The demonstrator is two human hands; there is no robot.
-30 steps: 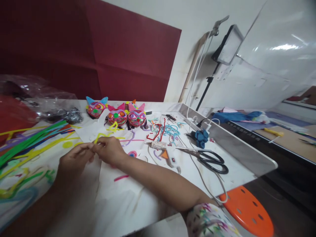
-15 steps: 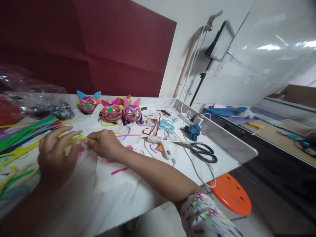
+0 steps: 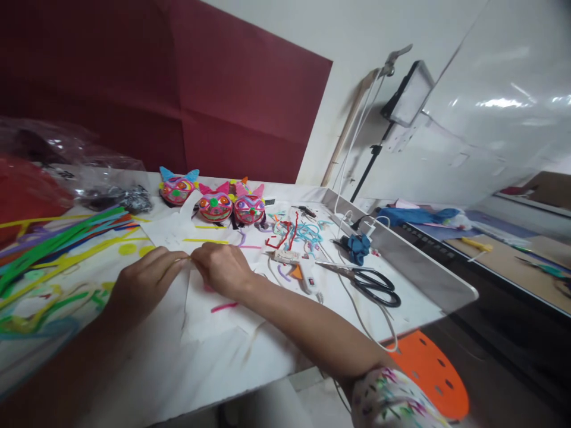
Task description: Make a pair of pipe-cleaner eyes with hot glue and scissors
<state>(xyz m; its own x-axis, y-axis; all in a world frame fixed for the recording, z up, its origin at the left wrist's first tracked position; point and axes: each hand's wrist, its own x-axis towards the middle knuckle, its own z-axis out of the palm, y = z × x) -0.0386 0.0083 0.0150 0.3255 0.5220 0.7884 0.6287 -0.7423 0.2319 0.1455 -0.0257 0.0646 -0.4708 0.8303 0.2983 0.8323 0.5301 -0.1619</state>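
My left hand (image 3: 145, 284) and my right hand (image 3: 223, 268) meet fingertip to fingertip above the white table, each pinching one end of a thin yellowish strip (image 3: 186, 258). Most of the strip is hidden by the fingers. Behind them, white paper (image 3: 167, 230) lies on the table with yellow strips beside it. Left of my left hand are two yellow discs (image 3: 127, 249). Further back sit several colourful animal faces with pointed ears, among them a pink-eared one (image 3: 215, 205) and a blue-eared one (image 3: 178, 188).
A glue gun (image 3: 303, 270), black-handled scissors (image 3: 370, 285) and cut pieces lie to the right, with a cable near the table edge. Green and other coloured strips (image 3: 66, 238) and a plastic bag (image 3: 84, 166) are at left. An orange stool (image 3: 430, 374) stands below.
My left hand's spread fingers have closed into a pinch, and both hands have moved right in the view. Less yellow material shows between them. The whole view has shifted slightly.
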